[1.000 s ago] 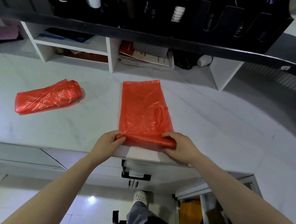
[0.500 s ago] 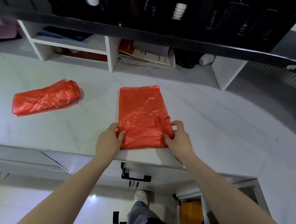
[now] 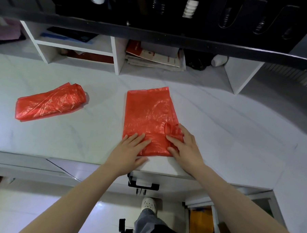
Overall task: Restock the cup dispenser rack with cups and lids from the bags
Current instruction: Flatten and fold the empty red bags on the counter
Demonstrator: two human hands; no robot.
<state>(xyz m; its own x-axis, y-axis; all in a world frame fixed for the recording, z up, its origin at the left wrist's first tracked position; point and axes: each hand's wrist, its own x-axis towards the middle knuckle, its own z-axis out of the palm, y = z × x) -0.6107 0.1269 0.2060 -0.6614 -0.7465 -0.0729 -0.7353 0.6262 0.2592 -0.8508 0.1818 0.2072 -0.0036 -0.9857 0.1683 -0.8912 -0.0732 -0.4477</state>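
Observation:
A flat red plastic bag point(image 3: 147, 112) lies on the white counter point(image 3: 220, 123), its near end folded over. My left hand point(image 3: 129, 150) presses that folded end with straight fingers. My right hand point(image 3: 185, 146) lies flat on the fold's right side, by the bag's handle loop. A second red bag point(image 3: 50, 102), loosely rolled, lies to the left. The black cup dispenser rack point(image 3: 190, 9) spans the top of the view, with white cup stacks point(image 3: 189, 8) showing in its slots.
White cubby shelves point(image 3: 115, 53) at the counter's back hold papers and booklets point(image 3: 155, 57). The counter's front edge runs just under my wrists. Below it are a black bracket point(image 3: 143, 184), the floor and my white shoe point(image 3: 149, 203).
The bag's near end has been folded away from me, making the bag shorter. Both hands went from pinching the fold to lying flat on it.

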